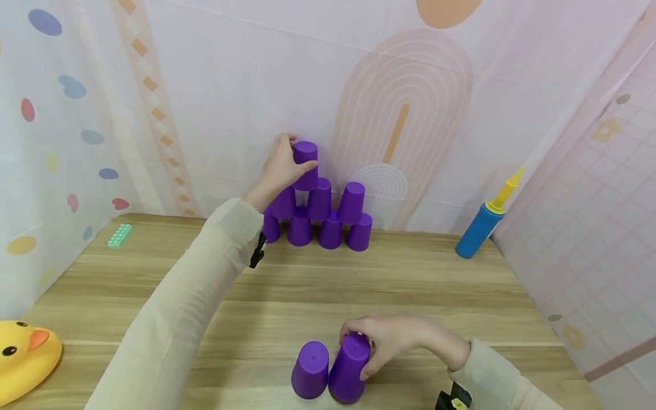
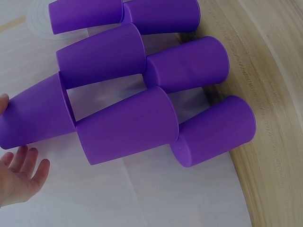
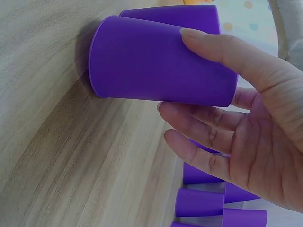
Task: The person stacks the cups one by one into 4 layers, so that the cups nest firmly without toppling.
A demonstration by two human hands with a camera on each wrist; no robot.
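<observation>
Left hand [image 1: 283, 165] stretched far forward on a long pale sleeve, raised at the top of the cup pyramid [image 1: 320, 219], fingers [image 1: 307, 166] and thumb wrapped around the top cup [image 1: 305, 165], an upside-down purple cup sitting on the second row. Below that cup, three upturned cups in the middle row and four in the bottom row, all standing against the backdrop at the far edge of the table [image 1: 154, 285]. In the left wrist view, top cup [image 2: 35, 116] pinched at its closed end, fingertips [image 2: 26, 163] curled loosely beneath. Right hand [image 1: 392, 341] low and near, well in front of the pyramid, wrist bent inward, fingers [image 3: 208, 118] curled around the side of a near cup [image 1: 349, 368], mouth down on the table. A second loose cup [image 1: 310, 370] touching it on the left, also inverted. Insides of all cups hidden. Blue pump [image 1: 482, 225] right of the pyramid; yellow duck [image 1: 25, 356] far left of the loose cups.
</observation>
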